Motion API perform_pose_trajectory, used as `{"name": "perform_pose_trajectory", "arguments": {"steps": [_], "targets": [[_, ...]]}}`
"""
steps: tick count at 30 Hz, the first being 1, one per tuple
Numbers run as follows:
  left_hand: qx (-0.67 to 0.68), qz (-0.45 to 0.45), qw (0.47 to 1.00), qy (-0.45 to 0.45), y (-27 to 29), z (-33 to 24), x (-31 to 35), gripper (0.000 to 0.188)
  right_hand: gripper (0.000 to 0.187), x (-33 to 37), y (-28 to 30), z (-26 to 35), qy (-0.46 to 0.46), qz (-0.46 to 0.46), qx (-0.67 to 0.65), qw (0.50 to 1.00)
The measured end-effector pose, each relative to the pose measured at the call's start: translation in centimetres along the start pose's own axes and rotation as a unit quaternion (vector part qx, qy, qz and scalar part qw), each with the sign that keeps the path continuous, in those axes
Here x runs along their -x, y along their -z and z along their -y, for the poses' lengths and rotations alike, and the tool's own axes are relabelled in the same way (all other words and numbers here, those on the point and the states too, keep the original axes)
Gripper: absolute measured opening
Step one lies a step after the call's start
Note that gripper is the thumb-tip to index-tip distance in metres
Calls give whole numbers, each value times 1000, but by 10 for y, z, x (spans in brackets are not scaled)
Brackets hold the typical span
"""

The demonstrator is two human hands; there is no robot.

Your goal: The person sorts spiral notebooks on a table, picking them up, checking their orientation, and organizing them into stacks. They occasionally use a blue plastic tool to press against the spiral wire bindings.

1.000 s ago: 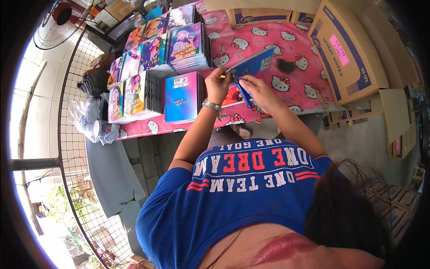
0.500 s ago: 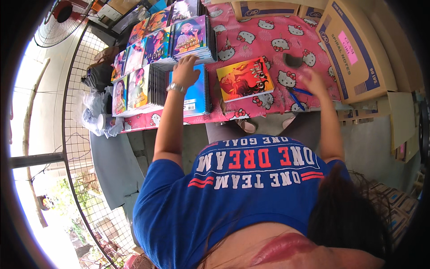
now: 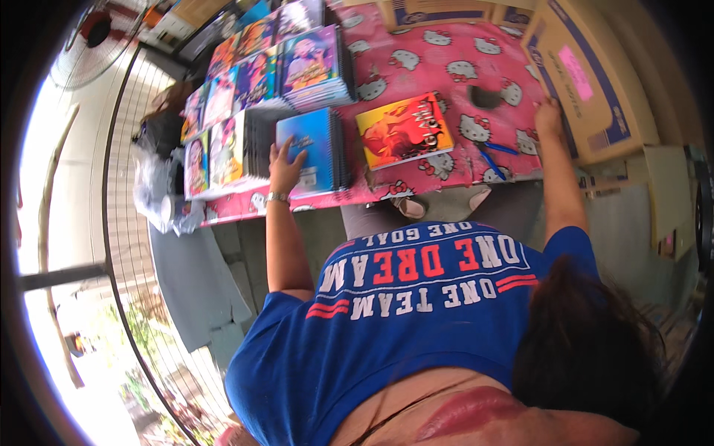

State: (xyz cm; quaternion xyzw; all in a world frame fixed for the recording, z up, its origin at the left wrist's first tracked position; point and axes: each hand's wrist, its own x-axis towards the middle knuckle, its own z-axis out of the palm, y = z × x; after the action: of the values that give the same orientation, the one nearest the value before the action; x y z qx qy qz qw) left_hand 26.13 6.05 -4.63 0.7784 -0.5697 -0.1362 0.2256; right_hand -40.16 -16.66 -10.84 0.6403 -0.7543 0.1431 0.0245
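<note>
A stack of blue notebooks (image 3: 317, 141) is touched by the left hand (image 3: 285, 173), its fingers spread apart over the near left part of the top cover, at a worktop (image 3: 407, 83) that is covered with a pink sheet patterned with white figures. A metal-looking band (image 3: 278, 197) is worn on the wrist just behind those fingers. By the right hand (image 3: 549, 119), the near edge of a large cardboard box (image 3: 584, 82) is met or nearly met; contact cannot be told, and whether these fingers are apart or together is hidden by blur.

Between the two sets of fingers, a red-and-yellow notebook (image 3: 404, 132) is laid flat, picture side up, well apart from both. A blue tool (image 3: 493, 165), its two arms spread, is placed on the worktop to the left of the right fingers and nearer the body. Beyond the left fingers, tall stacks of picture-covered notebooks (image 3: 309, 61) are set out in rows, and shorter piles (image 3: 226, 152) are ranged to their left. Farther left of the same fingers, a clear plastic bag (image 3: 154, 199) is seen at the worktop's edge.
</note>
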Motion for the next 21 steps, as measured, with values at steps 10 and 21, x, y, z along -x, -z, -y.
{"name": "perform_pose_trajectory", "arguments": {"steps": [10, 21], "targets": [[-35, 66, 924, -376, -94, -207, 3, 39, 30, -17, 32, 84, 38, -11, 12, 999], [-146, 44, 909, -387, -143, -215, 38, 45, 39, 70, -27, 56, 77, -123, -118, 982]]}}
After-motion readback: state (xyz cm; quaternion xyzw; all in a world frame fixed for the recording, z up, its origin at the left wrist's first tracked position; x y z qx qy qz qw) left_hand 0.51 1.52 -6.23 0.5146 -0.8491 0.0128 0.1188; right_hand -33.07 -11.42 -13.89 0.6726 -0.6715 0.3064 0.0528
